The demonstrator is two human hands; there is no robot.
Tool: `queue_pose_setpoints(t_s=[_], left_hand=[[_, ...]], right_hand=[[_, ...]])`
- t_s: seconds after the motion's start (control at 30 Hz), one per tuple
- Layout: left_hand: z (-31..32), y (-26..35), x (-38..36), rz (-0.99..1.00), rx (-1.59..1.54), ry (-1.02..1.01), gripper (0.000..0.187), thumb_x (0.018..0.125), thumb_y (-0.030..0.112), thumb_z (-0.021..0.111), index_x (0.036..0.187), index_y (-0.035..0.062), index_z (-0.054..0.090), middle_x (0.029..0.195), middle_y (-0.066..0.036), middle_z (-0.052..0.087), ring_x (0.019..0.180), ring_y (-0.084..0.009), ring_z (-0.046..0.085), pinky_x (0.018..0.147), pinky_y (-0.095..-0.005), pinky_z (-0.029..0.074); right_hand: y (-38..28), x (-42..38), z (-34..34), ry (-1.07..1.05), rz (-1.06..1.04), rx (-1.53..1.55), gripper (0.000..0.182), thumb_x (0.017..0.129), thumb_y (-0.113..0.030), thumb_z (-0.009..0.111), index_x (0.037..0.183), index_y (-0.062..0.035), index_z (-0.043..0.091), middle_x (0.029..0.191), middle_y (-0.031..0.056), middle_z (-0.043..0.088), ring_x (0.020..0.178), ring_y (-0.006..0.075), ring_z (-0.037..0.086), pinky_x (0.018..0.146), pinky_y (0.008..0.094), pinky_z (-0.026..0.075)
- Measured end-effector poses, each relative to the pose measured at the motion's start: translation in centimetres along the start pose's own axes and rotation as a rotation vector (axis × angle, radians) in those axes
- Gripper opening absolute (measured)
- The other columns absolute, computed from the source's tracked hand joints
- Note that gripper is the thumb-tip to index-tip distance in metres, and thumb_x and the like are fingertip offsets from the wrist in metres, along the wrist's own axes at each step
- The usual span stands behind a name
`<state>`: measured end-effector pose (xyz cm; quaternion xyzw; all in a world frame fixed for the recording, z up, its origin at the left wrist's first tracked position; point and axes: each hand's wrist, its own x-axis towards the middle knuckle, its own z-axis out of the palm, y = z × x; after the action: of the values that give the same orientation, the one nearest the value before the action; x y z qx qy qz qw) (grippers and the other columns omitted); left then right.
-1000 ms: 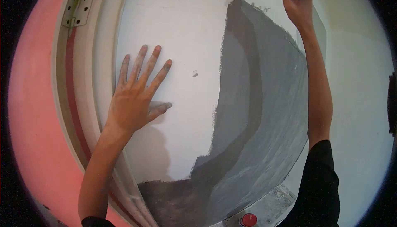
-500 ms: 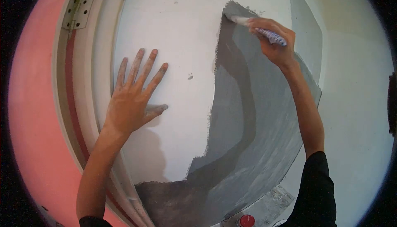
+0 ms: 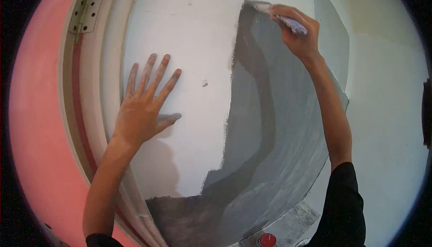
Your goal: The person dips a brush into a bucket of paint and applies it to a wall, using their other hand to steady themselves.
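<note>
My left hand (image 3: 139, 110) lies flat with spread fingers on the white part of the panel (image 3: 193, 125), and grey smudges show on its fingertips. At the upper right, my right hand (image 3: 299, 33) is closed round the patterned handle of a paintbrush (image 3: 293, 24). The bristles touch the top left corner of the grey painted area (image 3: 252, 98). That area covers the panel's right side and bottom, with a ragged left edge.
A metal hinge (image 3: 90, 6) sits on the frame at the upper left, beside a pink surface (image 3: 38, 98). A round red object (image 3: 268, 240) is on the floor at the bottom. A pale wall (image 3: 387, 112) stands at the right.
My right hand and the paintbrush have moved slightly up, and grey now reaches the brush's higher place at the top left corner. My left hand stays on the panel.
</note>
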<state>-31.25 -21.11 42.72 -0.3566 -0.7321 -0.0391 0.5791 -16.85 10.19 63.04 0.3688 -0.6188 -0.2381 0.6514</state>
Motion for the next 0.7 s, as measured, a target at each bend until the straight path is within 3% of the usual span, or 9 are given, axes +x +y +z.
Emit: queue_pose_setpoints(t_s=[0.07, 0.17, 0.2, 0.4, 0.53, 0.7], left_hand=[[0.0, 0.1, 0.1, 0.001, 0.003, -0.006, 0.111, 0.067, 0.055, 0.082, 0.158, 0.0247, 0.025, 0.166, -0.010, 0.014, 0.153, -0.0327, 0.013, 0.125, -0.0550, 0.013], [-0.2, 0.1, 0.1, 0.013, 0.012, -0.006, 0.111, 0.068, 0.056, 0.081, 0.158, 0.0241, 0.024, 0.166, -0.010, 0.014, 0.153, -0.0333, 0.012, 0.125, -0.0551, 0.013], [-0.2, 0.0, 0.0, 0.015, 0.016, -0.002, 0.112, 0.069, 0.057, 0.081, 0.159, 0.0239, 0.024, 0.166, -0.010, 0.014, 0.153, -0.0335, 0.012, 0.124, -0.0551, 0.013], [-0.5, 0.1, 0.1, 0.017, 0.020, -0.011, 0.112, 0.068, 0.056, 0.080, 0.158, 0.0220, 0.025, 0.166, -0.011, 0.014, 0.153, -0.0347, 0.012, 0.124, -0.0555, 0.013], [-0.6, 0.3, 0.3, 0.005, 0.021, -0.047, 0.109, 0.070, 0.054, 0.080, 0.158, 0.0218, 0.025, 0.166, -0.012, 0.014, 0.153, -0.0350, 0.012, 0.124, -0.0556, 0.012], [-0.3, 0.1, 0.1, 0.016, 0.034, -0.028, 0.107, 0.072, 0.054, 0.079, 0.158, 0.0218, 0.025, 0.166, -0.012, 0.013, 0.153, -0.0351, 0.012, 0.124, -0.0556, 0.011]], right_hand=[[0.5, 1.0, 0.6, -0.017, -0.023, -0.061, 0.028, 0.078, 0.010, 0.073, 0.101, -0.0058, 0.072, 0.107, 0.0082, 0.075, 0.098, 0.0233, 0.073, 0.085, 0.0335, 0.059], [-1.0, 0.3, 0.8, -0.226, 0.009, 0.008, 0.028, 0.078, 0.009, 0.073, 0.102, -0.0058, 0.072, 0.107, 0.0085, 0.075, 0.099, 0.0223, 0.072, 0.084, 0.0329, 0.059], [-0.8, -0.1, 0.7, -0.178, 0.011, 0.076, 0.034, 0.080, 0.008, 0.070, 0.108, -0.0121, 0.072, 0.106, 0.0047, 0.075, 0.097, 0.0225, 0.073, 0.082, 0.0319, 0.059], [0.6, 0.9, -0.5, 0.042, 0.051, 0.057, 0.027, 0.083, 0.005, 0.070, 0.104, -0.0107, 0.073, 0.103, 0.0053, 0.075, 0.094, 0.0207, 0.073, 0.082, 0.0321, 0.059], [0.9, -0.7, 0.6, -0.152, -0.011, 0.035, 0.021, 0.085, 0.001, 0.071, 0.105, -0.0056, 0.072, 0.104, 0.0081, 0.075, 0.094, 0.0197, 0.073, 0.082, 0.0334, 0.059], [0.0, -2.3, -2.6, -0.153, 0.320, 0.411, 0.013, 0.089, -0.004, 0.070, 0.102, -0.0051, 0.072, 0.102, 0.0096, 0.075, 0.095, 0.0205, 0.072, 0.085, 0.0366, 0.058]])
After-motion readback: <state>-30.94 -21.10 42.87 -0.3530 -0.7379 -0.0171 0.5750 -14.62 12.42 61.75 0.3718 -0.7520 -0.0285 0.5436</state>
